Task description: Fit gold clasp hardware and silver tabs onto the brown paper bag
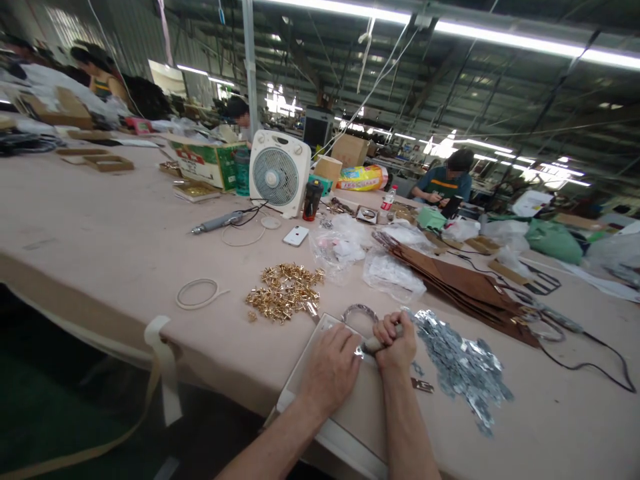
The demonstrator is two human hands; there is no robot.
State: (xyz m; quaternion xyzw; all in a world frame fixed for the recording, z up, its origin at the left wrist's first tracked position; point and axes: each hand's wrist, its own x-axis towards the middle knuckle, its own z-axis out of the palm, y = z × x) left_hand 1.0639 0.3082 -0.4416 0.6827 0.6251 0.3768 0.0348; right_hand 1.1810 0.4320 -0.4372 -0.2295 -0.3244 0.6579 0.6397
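My right hand is closed around a thick, pale tool handle, which slants down to the left. Its working end lies by the fingertips of my left hand. The left fingers are pressed together and bent over a pale, flat board at the table edge. A small shiny bit shows at those fingertips; what they grip is mostly hidden. Just right of my right hand spreads a heap of thin silver metal plates. Beyond my left hand lies a pile of gold-coloured metal studs.
Brown leather-like pieces are stacked on the right, near clear plastic bags. A white phone, grey electric screwdriver and box fan stand or lie farther back. A tape ring is left. A co-worker sits across.
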